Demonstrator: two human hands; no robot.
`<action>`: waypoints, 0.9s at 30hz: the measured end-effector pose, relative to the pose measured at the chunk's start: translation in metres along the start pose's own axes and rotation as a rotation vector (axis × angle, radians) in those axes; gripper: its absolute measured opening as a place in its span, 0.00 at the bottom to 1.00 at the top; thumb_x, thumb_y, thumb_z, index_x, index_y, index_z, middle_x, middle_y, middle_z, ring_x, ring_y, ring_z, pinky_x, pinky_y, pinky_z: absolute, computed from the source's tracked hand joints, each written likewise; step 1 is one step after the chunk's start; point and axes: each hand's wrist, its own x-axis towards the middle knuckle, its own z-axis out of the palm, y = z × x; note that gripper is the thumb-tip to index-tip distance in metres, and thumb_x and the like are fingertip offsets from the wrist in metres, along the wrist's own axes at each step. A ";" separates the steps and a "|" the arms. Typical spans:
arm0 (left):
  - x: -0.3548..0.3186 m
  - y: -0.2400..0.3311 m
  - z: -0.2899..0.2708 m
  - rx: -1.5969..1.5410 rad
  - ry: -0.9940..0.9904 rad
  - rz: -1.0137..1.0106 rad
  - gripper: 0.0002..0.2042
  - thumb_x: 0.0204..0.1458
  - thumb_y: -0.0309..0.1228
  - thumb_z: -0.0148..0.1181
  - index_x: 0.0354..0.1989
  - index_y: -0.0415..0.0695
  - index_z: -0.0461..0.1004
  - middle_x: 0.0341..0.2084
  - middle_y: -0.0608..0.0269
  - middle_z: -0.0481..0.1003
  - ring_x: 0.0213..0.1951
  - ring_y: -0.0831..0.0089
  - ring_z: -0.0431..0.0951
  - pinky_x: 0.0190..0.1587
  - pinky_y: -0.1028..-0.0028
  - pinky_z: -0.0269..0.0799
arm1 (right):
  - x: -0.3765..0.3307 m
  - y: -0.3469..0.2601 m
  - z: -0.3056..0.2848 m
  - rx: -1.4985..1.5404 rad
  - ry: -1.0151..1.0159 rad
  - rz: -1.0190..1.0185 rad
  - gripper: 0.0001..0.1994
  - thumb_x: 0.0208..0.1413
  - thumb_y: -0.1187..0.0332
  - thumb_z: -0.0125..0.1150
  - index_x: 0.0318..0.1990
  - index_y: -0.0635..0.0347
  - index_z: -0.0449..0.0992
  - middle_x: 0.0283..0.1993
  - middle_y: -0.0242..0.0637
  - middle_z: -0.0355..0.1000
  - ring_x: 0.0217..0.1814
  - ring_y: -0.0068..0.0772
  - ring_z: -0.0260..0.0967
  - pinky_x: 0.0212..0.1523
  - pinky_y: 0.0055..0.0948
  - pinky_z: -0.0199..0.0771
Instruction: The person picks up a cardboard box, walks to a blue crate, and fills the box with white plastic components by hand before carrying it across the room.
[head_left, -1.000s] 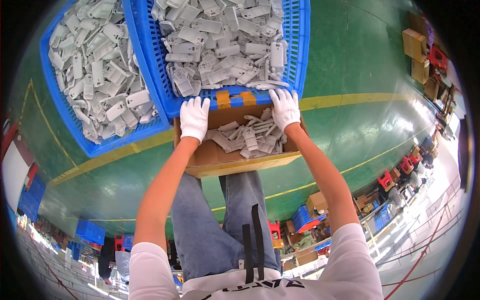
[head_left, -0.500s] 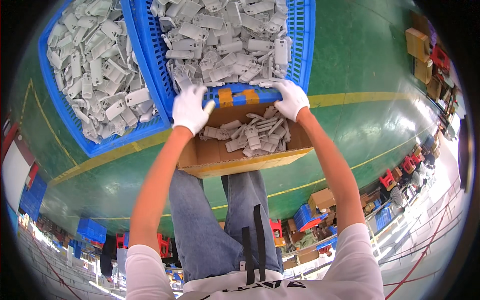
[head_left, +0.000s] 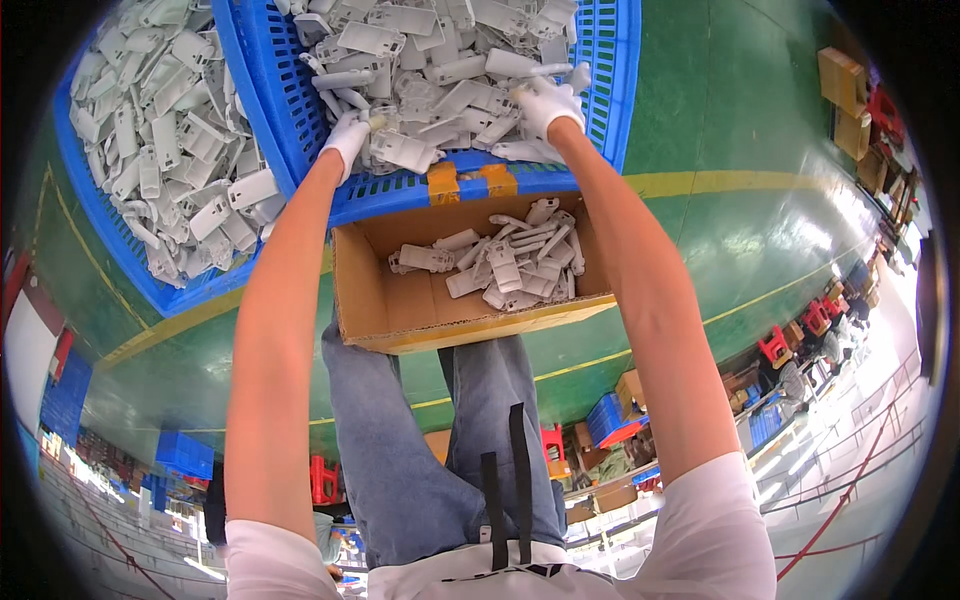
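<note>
Both my hands wear white gloves and reach into a blue plastic crate (head_left: pixel 606 70) heaped with white plastic casing parts (head_left: pixel 455 70). My left hand (head_left: pixel 348 138) is at the crate's near left corner, thumb apart from the fingers, touching the heap's edge; its fingertips are partly hidden. On the right side of the heap lies my right hand (head_left: pixel 548 105), thumb and fingers apart over the parts. Neither hand visibly grips a part. Below the crate's near wall, a cardboard box (head_left: pixel 362 290) holds a smaller loose pile of similar white parts (head_left: pixel 505 265).
A second blue crate (head_left: pixel 165 297) of white parts stands at the left. Orange tape (head_left: pixel 442 184) marks the near crate's rim. The box sits just before my legs (head_left: pixel 410 450). Cartons (head_left: pixel 843 82) lie at the far right on the green floor (head_left: pixel 720 120).
Both hands have moved forward from the box's far edge and the crate's rim into the crate, onto the white parts. The crates appear slightly shifted up and left in view.
</note>
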 end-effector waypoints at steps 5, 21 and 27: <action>0.005 0.027 0.029 0.044 -0.360 0.111 0.22 0.53 0.39 0.57 0.54 0.40 0.69 0.41 0.61 0.76 0.42 0.73 0.73 0.46 0.72 0.68 | 0.009 -0.023 -0.005 -0.061 -0.051 -0.322 0.27 0.45 0.48 0.52 0.56 0.39 0.71 0.61 0.47 0.62 0.62 0.57 0.58 0.60 0.45 0.62; -0.195 0.076 0.074 0.705 -0.290 0.545 0.16 0.49 0.44 0.56 0.31 0.43 0.77 0.30 0.50 0.75 0.35 0.52 0.75 0.42 0.60 0.71 | -0.147 -0.011 -0.035 0.015 -0.270 -0.720 0.11 0.47 0.70 0.50 0.38 0.55 0.75 0.34 0.53 0.72 0.39 0.56 0.70 0.43 0.46 0.70; -0.244 0.009 0.059 1.124 -0.441 0.230 0.31 0.50 0.52 0.55 0.60 0.52 0.60 0.54 0.48 0.64 0.54 0.54 0.69 0.55 0.60 0.68 | -0.210 0.023 -0.001 -0.153 -0.753 -0.523 0.23 0.51 0.61 0.54 0.56 0.50 0.68 0.54 0.47 0.68 0.56 0.47 0.66 0.57 0.39 0.66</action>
